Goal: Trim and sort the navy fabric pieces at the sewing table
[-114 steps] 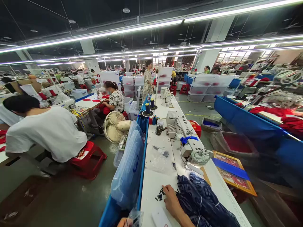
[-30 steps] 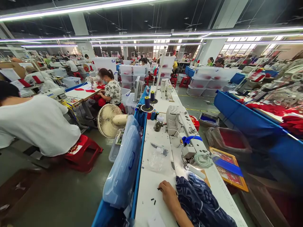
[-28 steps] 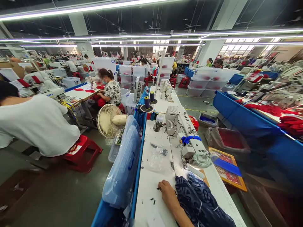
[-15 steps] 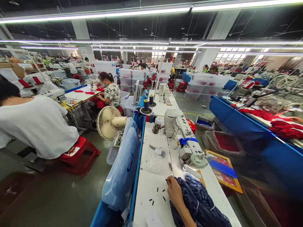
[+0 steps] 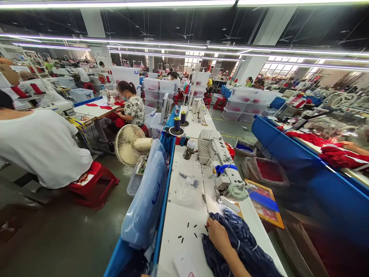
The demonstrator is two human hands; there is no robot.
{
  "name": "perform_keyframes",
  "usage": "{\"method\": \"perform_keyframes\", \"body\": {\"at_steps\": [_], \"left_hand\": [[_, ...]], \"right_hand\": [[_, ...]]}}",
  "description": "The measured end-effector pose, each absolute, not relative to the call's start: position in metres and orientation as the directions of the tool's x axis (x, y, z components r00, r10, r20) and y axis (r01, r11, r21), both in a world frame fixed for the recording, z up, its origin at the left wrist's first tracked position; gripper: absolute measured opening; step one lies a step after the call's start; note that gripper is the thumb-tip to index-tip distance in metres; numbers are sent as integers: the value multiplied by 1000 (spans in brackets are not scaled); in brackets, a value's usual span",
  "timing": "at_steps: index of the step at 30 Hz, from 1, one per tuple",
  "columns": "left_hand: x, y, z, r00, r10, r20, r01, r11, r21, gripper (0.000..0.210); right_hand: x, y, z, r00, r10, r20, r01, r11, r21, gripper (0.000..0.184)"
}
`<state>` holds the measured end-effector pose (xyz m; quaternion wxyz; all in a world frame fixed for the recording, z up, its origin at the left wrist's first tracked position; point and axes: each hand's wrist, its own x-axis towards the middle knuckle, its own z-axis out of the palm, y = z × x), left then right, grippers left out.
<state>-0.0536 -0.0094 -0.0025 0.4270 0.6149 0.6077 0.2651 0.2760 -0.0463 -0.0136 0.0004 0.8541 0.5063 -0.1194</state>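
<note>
Right hand point(image 5: 218, 235) low in view, resting on dark blue patterned cloth point(image 5: 245, 250) at the near end of a long white table point(image 5: 184, 215); fingers curled narrow against the cloth's left edge, fingertips by the nearest of the small black pieces point(image 5: 188, 231), whether pinching one cannot be told. Black pieces scattered loose on the bare tabletop just left of the hand, apart from one another. Cloth bunched in a heap under and right of the hand, running off the bottom edge of view. Left hand out of view. Beyond the cloth, a white sewing machine point(image 5: 219, 161) lying along the table's right side, blue tape wrapped round its arm, a coiled pale cord point(image 5: 236, 191) just beside its near end. Clear plastic bag point(image 5: 186, 190) flat on the table between machine and left edge. Further up, a small jar point(image 5: 188, 149), then dark thread cones point(image 5: 177, 125) on stands. Blue plastic sheet point(image 5: 147, 204) hanging off the table's left side. Floor fan point(image 5: 128, 144) in the aisle, near the sheet. Far left, a person in a white shirt point(image 5: 40, 146) seated on a red stool point(image 5: 93, 184), back turned. Orange tray point(image 5: 265, 204) right of the table, well below its top.
</note>
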Motion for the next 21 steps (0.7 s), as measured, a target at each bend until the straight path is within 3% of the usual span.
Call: {"method": "perform_keyframes", "body": {"at_steps": [5, 9, 15, 21], "left_hand": [[-24, 32, -2, 115, 980, -161, 492, 85, 866, 66], [-8, 46, -2, 139, 980, -143, 478, 61, 876, 64], [-15, 32, -4, 154, 976, -151, 470, 62, 880, 67], [-48, -1, -6, 126, 970, -209, 473, 126, 872, 65]], "right_hand": [[266, -39, -22, 476, 847, -236, 863, -502, -63, 16], [258, -34, -25, 508, 832, -223, 840, -536, -83, 12], [259, -32, -21, 540, 830, -140, 794, -557, -243, 8], [292, -10, 0, 690, 721, 66, 671, -603, -431, 9]]}}
